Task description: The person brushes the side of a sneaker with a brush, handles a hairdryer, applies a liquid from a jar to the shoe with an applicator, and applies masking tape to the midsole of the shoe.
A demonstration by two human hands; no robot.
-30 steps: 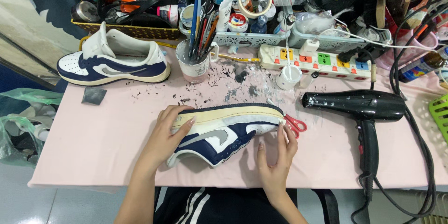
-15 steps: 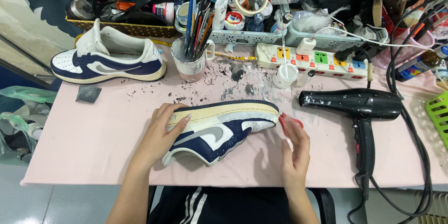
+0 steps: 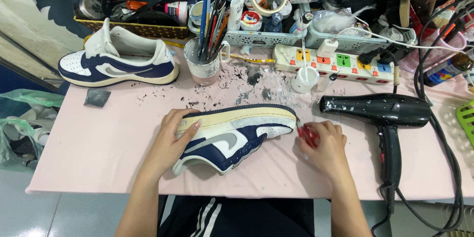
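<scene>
A navy and white sneaker [image 3: 232, 140] lies on its side on the pink table [image 3: 113, 148], its yellowed sole turned away from me. My left hand [image 3: 170, 140] grips it at the heel end. At the toe, my right hand [image 3: 323, 143] is closed around a small red tool [image 3: 307, 135]; what kind of tool is hidden by the fingers. The matching sneaker [image 3: 118, 61] stands upright at the far left.
A black hair dryer [image 3: 382, 113] lies to the right, its cord trailing off the front edge. Behind the shoe stand a mug of brushes [image 3: 205, 61], a small white cup [image 3: 303, 79], a power strip [image 3: 335, 61] and crowded trays of supplies. Dark flecks litter the table's middle.
My right hand came off the sneaker's sole and moved to the right, past the toe, closing on the red tool. The left hand keeps its hold on the heel.
</scene>
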